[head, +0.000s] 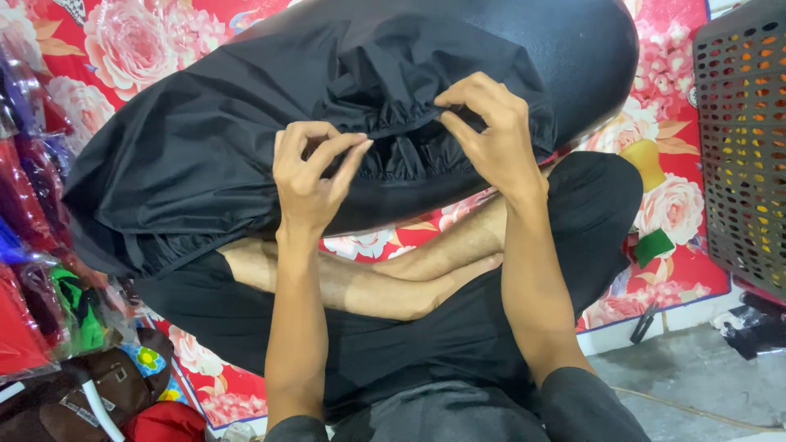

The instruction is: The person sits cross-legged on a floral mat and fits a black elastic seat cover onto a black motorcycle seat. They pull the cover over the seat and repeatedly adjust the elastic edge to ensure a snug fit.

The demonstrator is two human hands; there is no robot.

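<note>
Head view, looking down on a person seated cross-legged on a red floral mat (123,33).

Left hand (309,176): fingers (348,151) curled and pinched together on the gathered, elasticated hem of a black fabric cover (205,139). The grip is closed on the cloth; the thumb tip is hidden behind the fingers.

Right hand (491,131): fingers (458,102) bent and closed on the same ruffled hem, just to the right of the left hand. The two hands are near each other but apart, with a short run of gathered hem between them.

The cover lies over the lap and is pulled partly over a smooth, glossy black padded seat (573,49), whose rounded end shows bare at upper right. How far the seat extends beneath the cloth cannot be made out. The cover's lower left edge hangs in folds over the knee.

Bare crossed legs (385,278) show below the cover; the feet are largely hidden.

At right, a dark perforated plastic basket (741,139), cut off by the frame. At left, clear-wrapped coloured goods (33,245), blurred, contents indistinct. A brown bag (90,401) at lower left is partly cut off.
</note>
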